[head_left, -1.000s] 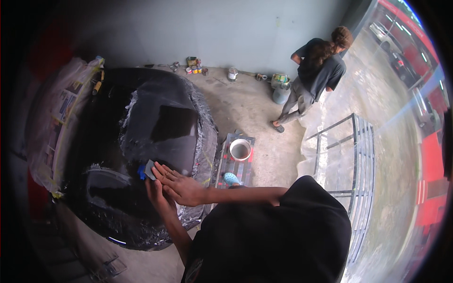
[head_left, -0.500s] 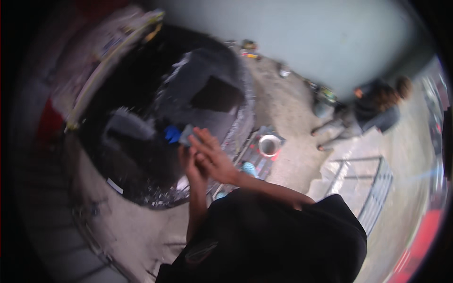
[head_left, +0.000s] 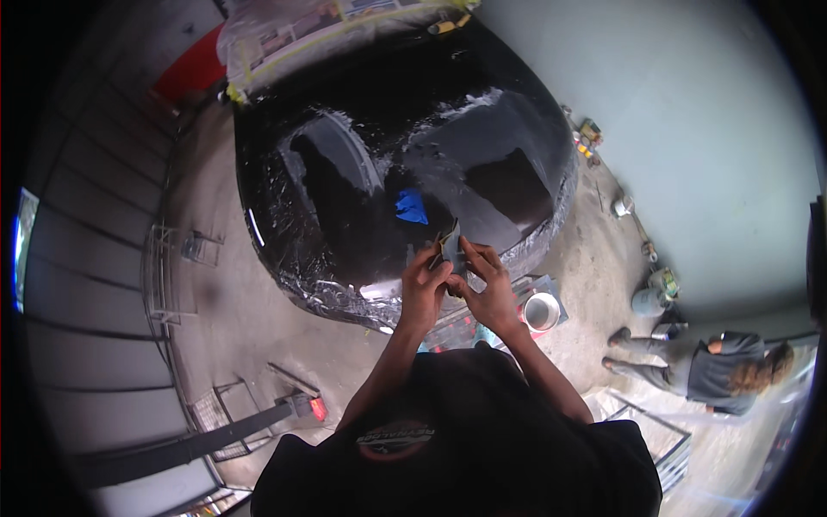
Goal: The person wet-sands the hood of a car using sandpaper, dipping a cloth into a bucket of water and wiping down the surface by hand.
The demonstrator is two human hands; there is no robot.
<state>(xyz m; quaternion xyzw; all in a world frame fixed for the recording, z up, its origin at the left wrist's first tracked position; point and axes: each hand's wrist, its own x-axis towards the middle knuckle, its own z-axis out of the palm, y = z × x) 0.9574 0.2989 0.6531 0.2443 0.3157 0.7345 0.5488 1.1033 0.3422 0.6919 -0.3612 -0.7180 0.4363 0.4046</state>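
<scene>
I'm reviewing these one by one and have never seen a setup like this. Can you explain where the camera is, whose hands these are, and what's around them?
There is no robot here. The wearer looks down through the left of two head-mounted fisheye cameras, so straight edges bend near the rim. The bare left hand and right hand are the wearer's own; together they hold a grey folded sheet. Ahead is a glossy black panel with pale streaks, and a crumpled blue thing lies on it. A pale bucket stands to the right of the right wrist. Another person is farther right.
</scene>
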